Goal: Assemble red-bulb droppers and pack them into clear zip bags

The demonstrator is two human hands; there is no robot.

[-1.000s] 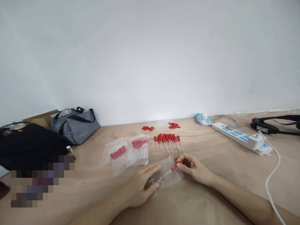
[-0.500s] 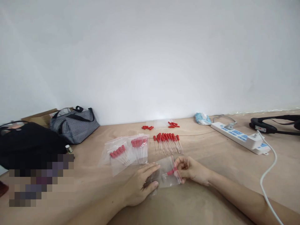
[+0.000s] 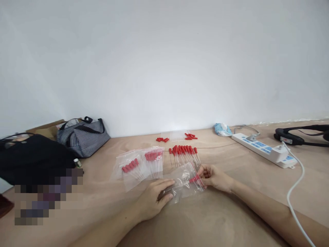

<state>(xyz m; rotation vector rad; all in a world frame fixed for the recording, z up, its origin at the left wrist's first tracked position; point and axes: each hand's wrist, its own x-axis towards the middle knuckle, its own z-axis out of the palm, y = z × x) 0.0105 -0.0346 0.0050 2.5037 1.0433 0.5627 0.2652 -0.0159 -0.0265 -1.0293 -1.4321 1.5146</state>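
A clear zip bag lies in front of me, its mouth turned to the right. My left hand pinches the bag's left end between thumb and fingers. At the mouth, my right hand is closed on the red bulb of a dropper, whose thin stem points left inside the bag; glare hides part of it. Just beyond stands a row of several red-bulbed droppers laid side by side. To the left are two zip bags, one overlapping the other, each with several droppers inside.
Loose red bulbs lie in a left pile and a right pile near the wall, with thin clear tubes between. A power strip with a white cable, a blue pack and black headgear sit right; a striped bag sits left.
The bag's mouth has shifted slightly right and up, together with my right hand and the red bulb. My left hand keeps its hold on the bag's other end.
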